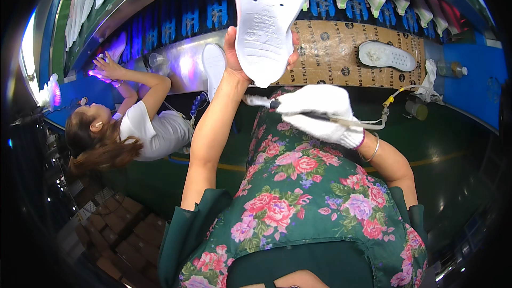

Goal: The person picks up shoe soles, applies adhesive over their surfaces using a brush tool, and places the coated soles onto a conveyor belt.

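Sole (272, 26) held in left hand (234, 58), fingers curled around its lower end, blocking part of counter (182, 56); gloved right hand (318, 109) grips brush (261, 101). Another sole (388, 56) lies on cardboard (332, 53).

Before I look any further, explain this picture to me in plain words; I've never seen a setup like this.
There is no robot here, only a person at work. The camera sits on their head and looks down, so their left is the picture's left; its wide lens bends straight edges.

The bare left hand holds up a white sole dotted with small holes. The right hand, in a white glove, grips a slim brush-like tool, with a thin pale hose beyond the glove.

Ahead, a printed cardboard sheet covers part of the work surface, and another pale sole lies on it. A further white piece is to its left. At far left, a co-worker is busy nearby.
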Demonstrator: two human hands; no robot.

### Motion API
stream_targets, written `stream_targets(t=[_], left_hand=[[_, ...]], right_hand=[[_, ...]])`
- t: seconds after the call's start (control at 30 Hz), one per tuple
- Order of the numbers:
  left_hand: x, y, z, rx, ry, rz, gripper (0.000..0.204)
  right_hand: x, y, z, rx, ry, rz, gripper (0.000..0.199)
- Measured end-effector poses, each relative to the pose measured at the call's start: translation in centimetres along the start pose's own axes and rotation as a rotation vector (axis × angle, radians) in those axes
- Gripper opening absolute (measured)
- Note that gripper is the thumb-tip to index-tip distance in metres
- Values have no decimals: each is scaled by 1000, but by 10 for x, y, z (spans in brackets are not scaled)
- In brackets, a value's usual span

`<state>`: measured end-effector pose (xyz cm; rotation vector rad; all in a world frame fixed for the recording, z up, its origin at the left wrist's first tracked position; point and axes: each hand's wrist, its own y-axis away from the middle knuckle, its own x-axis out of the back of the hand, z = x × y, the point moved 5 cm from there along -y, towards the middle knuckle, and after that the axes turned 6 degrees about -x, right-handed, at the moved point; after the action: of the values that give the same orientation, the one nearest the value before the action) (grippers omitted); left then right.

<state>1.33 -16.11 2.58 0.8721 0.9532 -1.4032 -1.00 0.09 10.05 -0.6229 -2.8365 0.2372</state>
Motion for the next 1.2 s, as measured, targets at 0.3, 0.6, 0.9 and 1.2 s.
stream_targets(t=[0.3, 0.6, 0.9, 1.2], left_hand=[[3, -6, -2, 79, 59, 64, 89], [9, -3, -3, 107, -97, 133, 95], [5, 14, -28, -61, 65, 391, 82], [14, 31, -60, 48, 224, 216, 79]], right_hand=[[-14, 18, -2, 302, 604, 18, 39], [1, 5, 3, -94, 101, 128, 20], [55, -21, 15, -154, 148, 227, 17], [72, -49, 16, 216, 710, 358, 16]])
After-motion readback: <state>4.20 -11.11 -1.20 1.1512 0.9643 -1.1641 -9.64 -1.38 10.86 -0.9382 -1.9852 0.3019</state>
